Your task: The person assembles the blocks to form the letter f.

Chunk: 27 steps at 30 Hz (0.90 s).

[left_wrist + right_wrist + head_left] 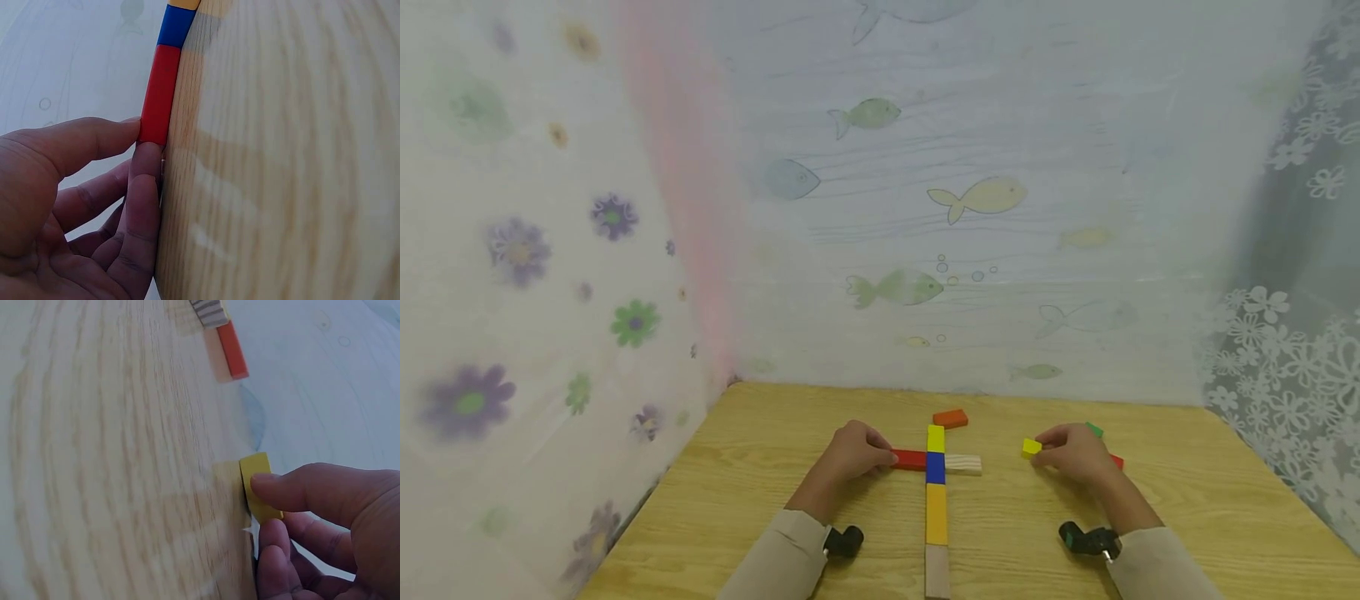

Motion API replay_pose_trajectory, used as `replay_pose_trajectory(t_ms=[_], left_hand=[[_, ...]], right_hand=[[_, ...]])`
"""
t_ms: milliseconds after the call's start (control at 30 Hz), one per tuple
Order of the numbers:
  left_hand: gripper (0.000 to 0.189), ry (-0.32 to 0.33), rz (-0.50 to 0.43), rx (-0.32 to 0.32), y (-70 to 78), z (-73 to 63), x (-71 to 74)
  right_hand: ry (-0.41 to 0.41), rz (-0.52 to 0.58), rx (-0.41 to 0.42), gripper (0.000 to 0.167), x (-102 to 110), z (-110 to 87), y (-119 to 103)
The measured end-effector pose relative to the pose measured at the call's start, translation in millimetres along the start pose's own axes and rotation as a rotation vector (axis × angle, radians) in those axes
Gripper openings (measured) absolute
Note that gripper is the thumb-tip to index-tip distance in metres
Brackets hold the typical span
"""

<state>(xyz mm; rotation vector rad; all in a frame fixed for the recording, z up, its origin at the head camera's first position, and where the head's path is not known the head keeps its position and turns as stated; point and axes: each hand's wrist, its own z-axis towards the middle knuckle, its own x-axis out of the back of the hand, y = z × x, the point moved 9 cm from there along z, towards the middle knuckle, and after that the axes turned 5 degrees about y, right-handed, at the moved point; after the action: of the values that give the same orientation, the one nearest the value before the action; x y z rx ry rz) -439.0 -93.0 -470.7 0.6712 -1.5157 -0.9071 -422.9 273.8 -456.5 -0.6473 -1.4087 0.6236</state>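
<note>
My left hand (pixel 856 452) pinches the outer end of a red block (pixel 910 460) between thumb and fingers. The red block's other end meets a blue block (pixel 936 468), seen end to end with it in the left wrist view. That blue block sits in a column with a yellow block (pixel 936 438) beyond it, and an amber block (pixel 936 513) and a plain wooden block (pixel 937 572) nearer. A pale striped wooden block (pixel 964 464) extends from the column's right side. In my right hand (pixel 1075 453), thumb and fingers pinch a small yellow block (pixel 256 464) at the tabletop.
An orange block (pixel 951 418) lies behind the column's far end. Partly hidden behind my right hand are a green block (pixel 1094 430) and another red block (pixel 1117 462). Printed curtains (pixel 970 333) border the wooden table (pixel 760 417) at the back and sides.
</note>
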Motion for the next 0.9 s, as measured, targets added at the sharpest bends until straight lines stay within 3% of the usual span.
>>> replay_pose_trajectory(t_ms=[467,900], left_hand=[[0.015,-0.005,-0.009,-0.011,1.1,0.6,1.2],[0.012,-0.011,-0.008,-0.018,1.1,0.6,-0.4]], right_hand=[[0.034,-0.018,-0.006,0.049,4,7.1,-4],[0.069,-0.082,0.037,0.045,4,21.7,-24]])
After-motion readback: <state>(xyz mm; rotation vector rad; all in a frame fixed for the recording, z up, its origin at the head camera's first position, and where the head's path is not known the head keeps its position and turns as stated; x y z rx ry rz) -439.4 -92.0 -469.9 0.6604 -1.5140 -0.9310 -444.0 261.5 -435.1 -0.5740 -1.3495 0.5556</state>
